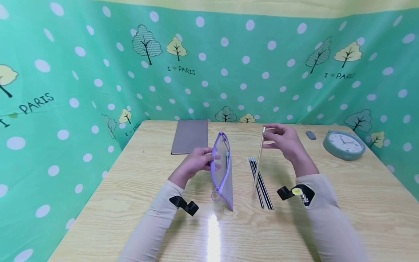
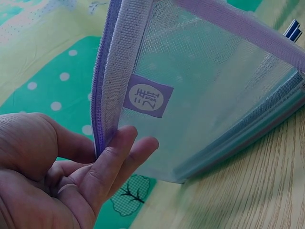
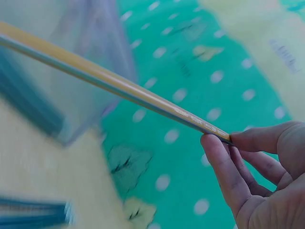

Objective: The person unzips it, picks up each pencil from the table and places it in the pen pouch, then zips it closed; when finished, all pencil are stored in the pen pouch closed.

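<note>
Yellow pencil (image 1: 259, 160), pinched near its upper end by the fingers of the right hand (image 1: 284, 140), slants over the surface (image 1: 131, 203) near dark pencils (image 1: 266, 194); the left hand (image 1: 198, 160) pinches the unzipped mesh pouch (image 2: 205, 100). Apparently filling the pouch, the next move probably calls for aiming at its mouth.

Pouch (image 1: 228, 191) on desk (image 1: 108, 211), right of left hand (image 1: 196, 161). Book (image 1: 190, 136) behind same hand. Pencil (image 1: 260, 151) in right hand (image 1: 284, 140); loose pencils (image 1: 266, 194) before it, to its left. Right of it: block (image 1: 311, 135), then clock (image 1: 345, 143).
</note>
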Motion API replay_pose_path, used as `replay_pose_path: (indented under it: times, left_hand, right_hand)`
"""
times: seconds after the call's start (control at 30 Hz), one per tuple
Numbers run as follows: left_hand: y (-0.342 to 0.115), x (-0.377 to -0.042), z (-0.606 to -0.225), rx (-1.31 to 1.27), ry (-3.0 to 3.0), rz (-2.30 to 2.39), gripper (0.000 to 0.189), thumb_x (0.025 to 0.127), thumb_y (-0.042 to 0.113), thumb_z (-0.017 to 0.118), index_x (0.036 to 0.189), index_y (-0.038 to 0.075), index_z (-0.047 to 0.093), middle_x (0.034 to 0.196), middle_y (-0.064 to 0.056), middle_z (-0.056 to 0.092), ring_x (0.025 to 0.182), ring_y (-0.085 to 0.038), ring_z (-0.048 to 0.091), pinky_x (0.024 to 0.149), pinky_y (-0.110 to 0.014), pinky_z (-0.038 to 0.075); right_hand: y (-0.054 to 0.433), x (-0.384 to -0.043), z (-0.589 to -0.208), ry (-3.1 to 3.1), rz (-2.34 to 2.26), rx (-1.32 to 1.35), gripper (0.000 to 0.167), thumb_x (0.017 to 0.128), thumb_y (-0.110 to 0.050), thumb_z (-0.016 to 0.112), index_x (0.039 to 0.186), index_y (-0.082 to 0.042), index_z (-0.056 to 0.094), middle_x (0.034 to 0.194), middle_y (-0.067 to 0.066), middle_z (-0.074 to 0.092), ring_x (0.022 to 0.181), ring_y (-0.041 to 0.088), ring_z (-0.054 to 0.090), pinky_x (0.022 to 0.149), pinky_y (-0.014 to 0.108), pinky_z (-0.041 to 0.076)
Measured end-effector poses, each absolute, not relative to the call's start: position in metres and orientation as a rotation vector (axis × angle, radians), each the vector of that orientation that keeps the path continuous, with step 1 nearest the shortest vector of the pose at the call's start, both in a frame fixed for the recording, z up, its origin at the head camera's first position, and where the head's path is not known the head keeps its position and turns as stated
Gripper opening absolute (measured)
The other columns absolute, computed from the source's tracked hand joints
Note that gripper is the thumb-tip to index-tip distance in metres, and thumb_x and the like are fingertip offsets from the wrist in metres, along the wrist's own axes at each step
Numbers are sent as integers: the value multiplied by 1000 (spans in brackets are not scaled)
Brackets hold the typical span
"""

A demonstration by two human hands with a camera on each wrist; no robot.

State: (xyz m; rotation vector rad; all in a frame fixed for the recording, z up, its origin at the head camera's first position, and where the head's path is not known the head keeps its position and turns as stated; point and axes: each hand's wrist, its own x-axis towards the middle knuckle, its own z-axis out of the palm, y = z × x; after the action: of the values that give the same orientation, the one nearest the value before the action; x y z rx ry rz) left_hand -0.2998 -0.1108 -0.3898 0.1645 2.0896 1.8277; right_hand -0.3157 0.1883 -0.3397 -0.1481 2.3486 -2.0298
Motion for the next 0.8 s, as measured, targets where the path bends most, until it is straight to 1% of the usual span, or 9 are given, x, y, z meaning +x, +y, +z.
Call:
replay_pose_path:
  times: [0.13,0.2,0.27,0.37,0.5,0.63,0.8]
  left_hand:
    - [-108,-301,-389,179,2084,1818,40,107,1,46,145,-12,49,131,-29,65,102,-36,75,87,-38,65]
    - [-108,-301,-388,178,2090,1814,41,107,2,47,145,-11,49,131,-29,65,102,-35,75,86,-37,65]
    - [-109,-301,-388,180,2096,1815,40,107,2,47,145,-11,50,129,-29,66,102,-35,75,86,-37,65]
    - [-111,-299,-389,178,2095,1823,40,107,1,47,144,-11,51,129,-29,66,103,-36,75,86,-37,65]
    - [-111,-299,-390,180,2092,1831,40,107,1,47,145,-11,51,129,-29,66,103,-36,75,86,-37,65]
    - [-112,-299,-390,171,2092,1832,40,107,1,46,145,-10,51,130,-29,65,104,-36,75,87,-37,65]
    - [-112,-301,-390,181,2097,1825,39,107,2,47,144,-10,51,126,-30,67,103,-35,75,87,-37,65]
  right_hand:
    - [182,-303,-332,2261,-2233,-140,22,101,1,61,121,-8,65,98,0,63,86,11,69,77,28,66]
    - [177,-299,-334,2216,-2305,-141,22,100,2,61,113,-15,67,95,-1,64,85,11,70,77,28,66]
    - [173,-299,-338,2178,-2359,-140,25,100,4,61,110,-18,68,94,-1,64,85,11,71,77,28,66]
    - [167,-303,-346,2109,-2436,-109,26,101,4,60,110,-18,68,95,-1,64,85,11,71,78,26,65]
    - [161,-306,-350,2007,-2562,-60,22,102,2,59,111,-17,67,96,-1,63,87,11,70,79,25,65]
    - [154,-303,-347,1887,-2700,-37,21,102,3,59,109,-15,68,94,-1,64,84,12,71,78,25,65]
    - [143,-298,-345,1820,-2861,-58,21,100,5,60,109,-13,68,95,2,64,82,13,72,75,24,65]
